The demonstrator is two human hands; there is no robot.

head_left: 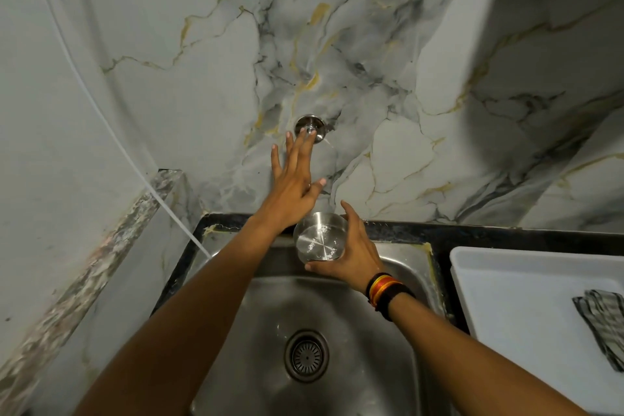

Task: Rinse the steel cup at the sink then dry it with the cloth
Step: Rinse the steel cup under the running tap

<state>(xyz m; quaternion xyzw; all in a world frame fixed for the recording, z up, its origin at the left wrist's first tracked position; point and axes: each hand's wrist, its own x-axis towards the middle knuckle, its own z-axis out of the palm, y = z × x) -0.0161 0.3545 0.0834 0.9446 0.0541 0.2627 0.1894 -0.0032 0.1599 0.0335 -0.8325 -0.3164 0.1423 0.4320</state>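
My right hand (351, 250) grips the steel cup (319, 241) from its right side, holding it upright over the back of the steel sink (398, 280). Water drops glint inside the cup. My left hand (293, 179) is stretched up with fingers spread, its fingertips at the wall tap (312, 127) above the sink; it holds nothing. A striped grey cloth (604, 324) lies folded on a white tray (526, 280) to the right of the sink.
The sink drain (306, 355) sits in the middle of the basin. A thin white hose (158, 199) runs down the left wall to the sink's corner. A marble ledge (101, 257) borders the left side. Marble wall stands behind.
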